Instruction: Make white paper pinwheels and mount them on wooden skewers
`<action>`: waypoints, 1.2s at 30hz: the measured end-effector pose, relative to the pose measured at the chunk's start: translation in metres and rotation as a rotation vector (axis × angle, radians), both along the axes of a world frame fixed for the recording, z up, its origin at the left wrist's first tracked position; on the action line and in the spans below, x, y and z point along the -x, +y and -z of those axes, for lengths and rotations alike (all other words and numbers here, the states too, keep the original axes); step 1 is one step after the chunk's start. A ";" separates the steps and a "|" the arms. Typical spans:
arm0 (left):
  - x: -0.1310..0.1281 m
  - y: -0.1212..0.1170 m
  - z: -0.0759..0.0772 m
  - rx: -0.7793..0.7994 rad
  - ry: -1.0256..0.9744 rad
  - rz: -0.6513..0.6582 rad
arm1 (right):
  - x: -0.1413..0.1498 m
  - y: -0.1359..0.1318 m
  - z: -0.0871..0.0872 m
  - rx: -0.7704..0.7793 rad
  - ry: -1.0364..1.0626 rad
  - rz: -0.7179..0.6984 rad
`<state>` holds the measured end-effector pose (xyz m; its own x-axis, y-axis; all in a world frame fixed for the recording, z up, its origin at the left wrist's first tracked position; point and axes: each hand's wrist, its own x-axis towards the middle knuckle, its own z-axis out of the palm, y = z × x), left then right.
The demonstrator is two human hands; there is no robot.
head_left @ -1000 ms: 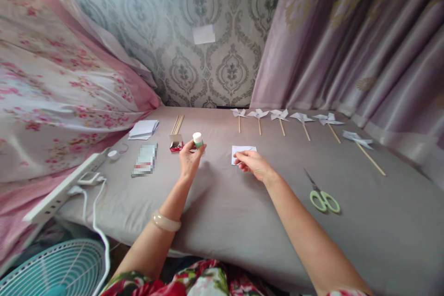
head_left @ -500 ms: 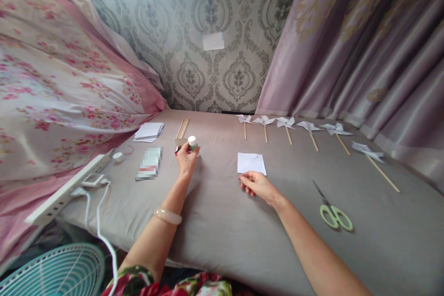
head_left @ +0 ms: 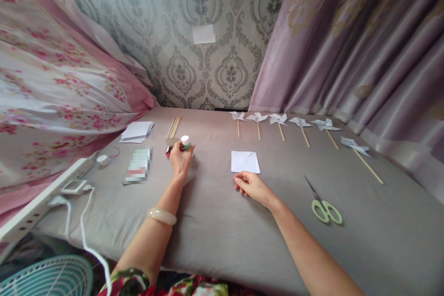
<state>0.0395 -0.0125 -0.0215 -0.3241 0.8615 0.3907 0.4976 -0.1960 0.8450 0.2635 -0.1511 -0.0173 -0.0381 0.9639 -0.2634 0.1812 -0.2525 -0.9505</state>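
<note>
My left hand (head_left: 181, 161) is closed around a small green bottle with a white cap (head_left: 186, 142), which stands upright. Right behind the fingers lies a small dark-red box (head_left: 169, 150), partly covered by the hand. A square of white paper (head_left: 245, 162) with a short crease or cut near its far right corner lies flat at the middle. Just in front of its near edge rests my right hand (head_left: 252, 185), fingers curled together with the thumb. Whatever those fingertips may hold is hidden.
Several paper pinwheels (head_left: 278, 119) on sticks line the back right. Green-handled scissors (head_left: 326, 212) lie at right. At left are wooden sticks (head_left: 174, 127), a paper stack (head_left: 137, 132), a blurred packet (head_left: 138, 165), a white round object (head_left: 102, 160) and a power strip (head_left: 45, 194) with cables.
The view has shifted, so everything on the table appears slightly further left. Both hands keep nearly the same pose; the left stays at the bottle, the right by the paper.
</note>
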 end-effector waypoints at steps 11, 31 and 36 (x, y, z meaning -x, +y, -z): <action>0.001 0.003 0.006 -0.012 0.132 -0.046 | -0.011 -0.002 -0.008 -0.030 -0.011 0.020; -0.002 -0.036 -0.014 0.163 0.263 -0.086 | -0.079 0.012 0.014 -0.216 -0.623 0.437; -0.030 -0.055 -0.023 0.217 0.360 0.274 | -0.069 0.005 0.012 -0.222 -0.837 0.335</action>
<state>0.0700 -0.0679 0.0019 0.0480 0.9699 0.2388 0.7201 -0.1993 0.6646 0.3329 -0.1459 -0.0296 0.3705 0.9219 0.1128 0.7806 -0.2433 -0.5757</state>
